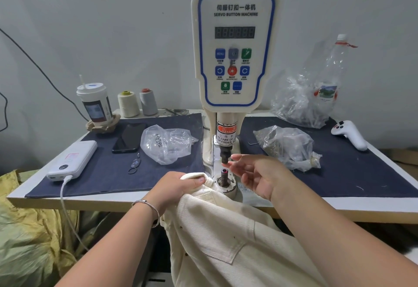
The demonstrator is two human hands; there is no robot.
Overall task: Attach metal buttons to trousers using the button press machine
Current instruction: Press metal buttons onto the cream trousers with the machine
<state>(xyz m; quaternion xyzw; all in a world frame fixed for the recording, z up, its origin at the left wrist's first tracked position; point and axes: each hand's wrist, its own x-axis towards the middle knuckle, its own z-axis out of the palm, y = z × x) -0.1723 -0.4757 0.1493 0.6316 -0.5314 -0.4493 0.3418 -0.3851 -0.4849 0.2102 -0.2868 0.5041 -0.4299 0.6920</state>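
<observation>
The white servo button machine (235,44) stands at the table's middle, its black upper punch (225,156) above the lower die post (224,174). Cream trousers (226,237) hang off the front edge, their waistband bunched just left of the die. My left hand (174,187) grips that waistband. To the right of the punch hovers my right hand (253,176), fingertips touching its tip; whether they pinch a button I cannot tell. Clear bags of metal parts lie on the left (167,143) and on the right (287,145).
On the dark cloth mat (113,173) lie a phone (130,137), a power bank (72,161) with cable, and a key ring (134,166). A lidded cup (95,105) and two thread cones (138,103) stand behind. Far right: a plastic bottle (330,76) and a white controller (349,134).
</observation>
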